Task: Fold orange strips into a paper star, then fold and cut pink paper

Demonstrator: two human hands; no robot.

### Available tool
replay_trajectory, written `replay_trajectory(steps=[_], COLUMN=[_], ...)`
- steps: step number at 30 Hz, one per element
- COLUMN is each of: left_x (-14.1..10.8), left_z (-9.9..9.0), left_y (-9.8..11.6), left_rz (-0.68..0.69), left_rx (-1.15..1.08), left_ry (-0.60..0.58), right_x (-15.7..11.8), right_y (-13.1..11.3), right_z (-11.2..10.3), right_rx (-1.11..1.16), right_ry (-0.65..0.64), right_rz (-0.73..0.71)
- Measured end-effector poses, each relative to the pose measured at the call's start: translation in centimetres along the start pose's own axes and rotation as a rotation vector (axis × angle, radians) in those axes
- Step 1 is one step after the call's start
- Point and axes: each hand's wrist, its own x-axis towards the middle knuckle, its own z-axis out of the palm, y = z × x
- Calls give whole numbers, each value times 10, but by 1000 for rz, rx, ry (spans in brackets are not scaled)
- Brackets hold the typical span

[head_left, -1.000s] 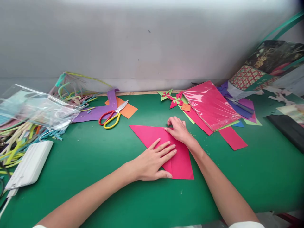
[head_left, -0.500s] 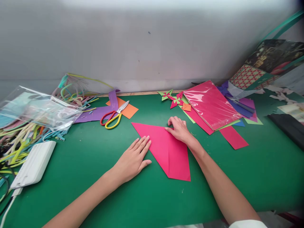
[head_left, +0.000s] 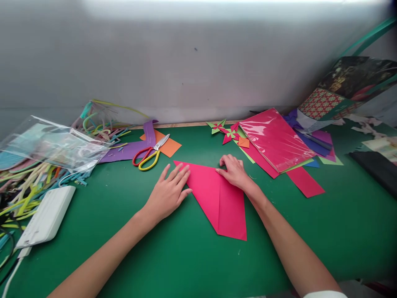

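Note:
A sheet of pink paper (head_left: 214, 190) lies folded in front of me, with a triangular flap on its left and a crease running down its middle. My left hand (head_left: 169, 188) rests at the flap's upper left edge, fingers spread and fingertips on the paper. At the top edge, my right hand (head_left: 234, 171) grips the paper with curled fingers, its thumb against the top of the crease. The undersides of those fingers are hidden. Beyond the left hand, scissors (head_left: 150, 153) with one red and one yellow handle lie partly on purple paper (head_left: 124, 152) and orange paper (head_left: 170, 147).
Folded paper stars (head_left: 230, 133) and a small orange piece (head_left: 243, 142) lie near the wall. A plastic-wrapped pink pack (head_left: 277, 140) sits to the right. On the left are a clear plastic pouch (head_left: 58, 142), colourful strips (head_left: 23, 198) and a white power bank (head_left: 46, 215) with a cable.
My left hand has slid up and to the left along the flap's edge, toward the paper's upper left corner. The right hand has stayed at the top edge.

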Motion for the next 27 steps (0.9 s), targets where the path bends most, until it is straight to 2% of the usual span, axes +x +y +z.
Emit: replay_trajectory(steps=[2,4,12,16,23,27], left_x=[3,1,-2,3,9,25], left_z=[7,14,17,18,21,25], left_y=[-4,-9,-23,-23,-35,-38], left_rz=[77,80,-83,-172,-226,-235], left_rx=[-27,-37,5,7,11,18], left_ry=[-22,-42,-62,-10,48,54], right_x=[0,0,-1,-1,-2,-2], right_y=[0,0,0,-2,-3,-5], right_z=[0,0,0,-1,0,1], right_rx=[1,3,1,-3,4,14], right_ry=[1,6,-1,-3,27,53], right_rz=[0,2,-2,0,5,16])
